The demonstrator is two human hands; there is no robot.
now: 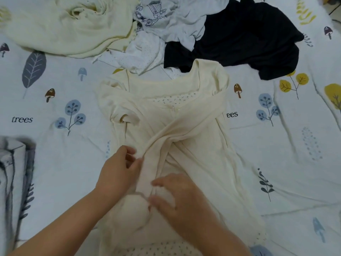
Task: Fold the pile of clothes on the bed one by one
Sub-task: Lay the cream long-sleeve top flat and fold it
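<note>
I see a cream long-sleeved top (166,115) lying flat on the bed sheet (55,85), right in front of me, with its neck pointing away. One long sleeve (184,130) comes from the far right shoulder and crosses the front of the top down to my hands. My left hand (118,172) pinches the side of that sleeve, with the fingers curled and the thumb pressing the cloth. My right hand (177,196) lies on the end of the sleeve, and its fingers look bent over the cloth, but it is blurry and I cannot tell if it grips or only presses. I think the sleeve could go wrong first. It is twisted and bunched where it crosses the chest, so if I press it down like this it will make a lump and the fold will be bumpy. The short puffy bit near the left shoulder (127,117) is rumpled too, and it could get trapped under the sleeve. If I pull too hard, the whole top may slide on the smooth sheet and go crooked. Behind the top waits the pile: a pale yellow cloth (60,28), a white printed shirt (166,17), a white dotted garment (140,54) and a dark navy garment (249,37). The navy one lies just beside the top's collar, so it could get dragged along or mixed in when I fold the top up. A folded grey stack (14,163) sits at the left edge.
</note>
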